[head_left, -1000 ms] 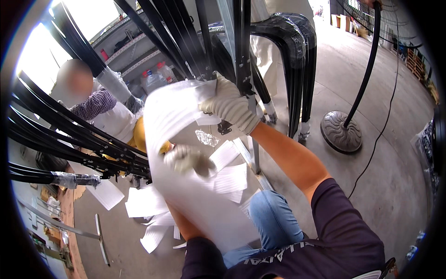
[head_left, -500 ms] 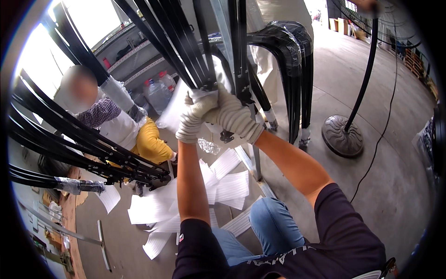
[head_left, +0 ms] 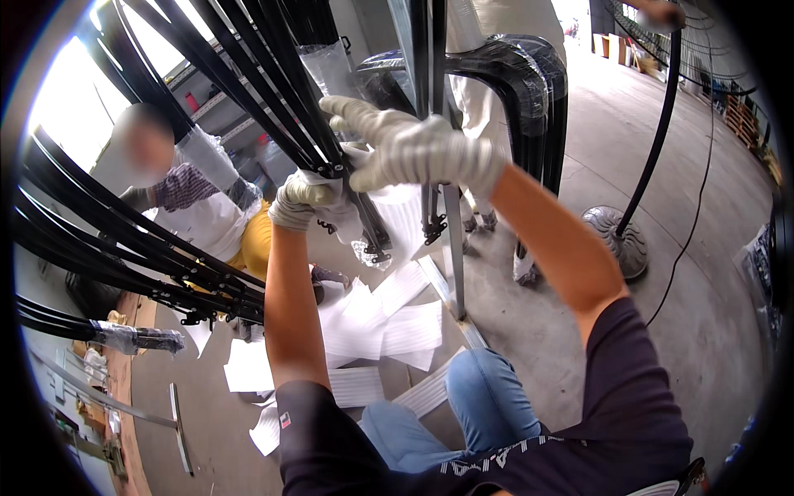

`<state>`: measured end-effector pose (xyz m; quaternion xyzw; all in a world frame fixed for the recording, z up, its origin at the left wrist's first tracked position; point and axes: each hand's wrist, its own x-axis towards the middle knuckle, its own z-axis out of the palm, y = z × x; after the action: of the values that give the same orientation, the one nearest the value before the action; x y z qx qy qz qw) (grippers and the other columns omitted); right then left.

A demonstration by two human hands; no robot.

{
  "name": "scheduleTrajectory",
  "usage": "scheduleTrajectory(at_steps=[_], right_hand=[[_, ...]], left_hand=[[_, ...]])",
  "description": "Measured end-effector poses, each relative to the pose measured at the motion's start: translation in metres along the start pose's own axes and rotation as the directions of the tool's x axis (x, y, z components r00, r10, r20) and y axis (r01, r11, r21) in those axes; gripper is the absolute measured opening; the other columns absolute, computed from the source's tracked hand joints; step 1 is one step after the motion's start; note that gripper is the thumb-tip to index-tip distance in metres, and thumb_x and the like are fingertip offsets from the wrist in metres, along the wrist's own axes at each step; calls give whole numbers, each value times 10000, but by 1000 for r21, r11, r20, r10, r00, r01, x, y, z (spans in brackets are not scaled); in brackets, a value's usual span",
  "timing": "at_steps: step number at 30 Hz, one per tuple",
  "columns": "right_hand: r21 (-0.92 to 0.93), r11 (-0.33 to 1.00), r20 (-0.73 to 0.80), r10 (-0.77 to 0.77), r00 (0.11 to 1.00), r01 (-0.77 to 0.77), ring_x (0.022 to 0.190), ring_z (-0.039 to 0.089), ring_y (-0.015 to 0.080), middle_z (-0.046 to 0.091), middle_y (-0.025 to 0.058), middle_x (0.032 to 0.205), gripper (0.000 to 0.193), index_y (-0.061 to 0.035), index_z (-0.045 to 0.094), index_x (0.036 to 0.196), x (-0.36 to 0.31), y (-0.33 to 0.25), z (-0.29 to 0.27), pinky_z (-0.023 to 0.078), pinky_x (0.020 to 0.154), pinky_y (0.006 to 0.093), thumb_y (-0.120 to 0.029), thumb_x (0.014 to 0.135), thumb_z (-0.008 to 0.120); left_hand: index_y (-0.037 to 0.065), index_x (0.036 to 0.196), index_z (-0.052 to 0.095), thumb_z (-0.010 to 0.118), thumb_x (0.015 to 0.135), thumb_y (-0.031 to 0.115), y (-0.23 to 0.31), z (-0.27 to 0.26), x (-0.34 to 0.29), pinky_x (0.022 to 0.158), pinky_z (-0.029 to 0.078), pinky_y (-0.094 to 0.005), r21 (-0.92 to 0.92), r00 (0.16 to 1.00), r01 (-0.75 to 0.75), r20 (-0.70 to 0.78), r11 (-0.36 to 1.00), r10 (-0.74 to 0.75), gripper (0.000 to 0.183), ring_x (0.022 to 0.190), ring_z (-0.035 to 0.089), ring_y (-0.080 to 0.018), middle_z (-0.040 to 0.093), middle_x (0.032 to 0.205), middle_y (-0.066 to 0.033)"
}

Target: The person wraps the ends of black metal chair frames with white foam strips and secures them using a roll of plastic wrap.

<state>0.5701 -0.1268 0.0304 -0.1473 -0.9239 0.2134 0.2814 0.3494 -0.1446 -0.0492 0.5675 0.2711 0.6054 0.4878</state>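
Presently, nearest at the lower edge of the frame, a dark shirt [head_left: 628, 397] and bent knees in blue jeans [head_left: 488, 397] show, with both bare forearms reaching up to gloved hands near the upper centre. The left hand [head_left: 302, 201], left of centre, has its fingers curled and clamped on a white foam wrap [head_left: 346, 217] around the lower end of a slanting bundle of black poles [head_left: 294, 99]. The right hand [head_left: 413, 151], slightly higher and just right of it, has its fingers spread apart and pointing toward the left; whether they touch the poles, I cannot tell. Beneath the hands, white foam sheets [head_left: 409, 331] lie overlapping on the grey floor [head_left: 538, 347] in the lower centre. At the left, another group of black poles [head_left: 223, 285] slants down toward the centre, and behind it a co-worker in a white top [head_left: 203, 219] and yellow trousers [head_left: 256, 240] sits low. Right of centre, bent black tubes [head_left: 529, 99] stand wrapped in clear film. Farther right is a dark round base [head_left: 633, 252] carrying a black post [head_left: 657, 124]. Farther back, grey shelves [head_left: 219, 112] show at the upper left, and cardboard boxes [head_left: 608, 45] at the upper right.
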Motion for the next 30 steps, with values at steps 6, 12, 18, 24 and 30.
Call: scheduleTrajectory(at_steps=[6, 12, 18, 24, 30], right_hand=[[-396, 918, 331, 177, 927, -34, 700, 589, 218, 600, 109, 719, 238, -77, 606, 873, -4, -16, -18, 456, 664, 308, -192, 666, 580], [-172, 949, 332, -195, 923, 263, 649, 566, 170, 582, 69, 681, 126, -31, 554, 686, -23, 19, -11, 441, 670, 297, -150, 694, 593], [482, 841, 428, 20, 904, -247, 731, 506, 38, 589, -5, 824, 256, -25, 557, 963, -50, 33, -3, 430, 654, 204, -24, 707, 557], [496, 832, 180, 182, 967, -249, 738, 557, 88, 621, 34, 871, 289, -51, 548, 1003, -73, 47, 29, 448, 701, 213, -131, 727, 583], [631, 767, -40, 188, 981, -121, 711, 544, 58, 624, 33, 790, 163, -16, 603, 897, -102, 56, 11, 455, 668, 203, -30, 735, 610]], left_hand=[[-58, 853, 552, 676, 656, 207, 14, -11, -10, 590, 499, -236, 107, 972, 17, 232, 994, -42, 353, 650, 587, -151, 608, 780, -91], [-78, 1193, 342, 757, 564, 286, 34, 21, -8, 639, 466, -253, 437, 993, 64, 62, 897, -101, 837, 726, 567, -142, 594, 842, -107], [-9, 1206, 364, 723, 633, 172, 26, 56, -23, 607, 467, -241, 583, 950, -218, -56, 783, 307, 700, 677, 571, -129, 600, 886, -107], [60, 1099, 437, 713, 624, 41, -3, 79, -11, 650, 467, -235, 557, 788, -283, -329, 781, 520, 550, 707, 562, -110, 587, 837, -42], [79, 1141, 365, 699, 672, 123, -10, 118, -13, 644, 412, -214, 814, 557, -226, -343, 536, 757, 578, 715, 500, -74, 540, 848, -18]])
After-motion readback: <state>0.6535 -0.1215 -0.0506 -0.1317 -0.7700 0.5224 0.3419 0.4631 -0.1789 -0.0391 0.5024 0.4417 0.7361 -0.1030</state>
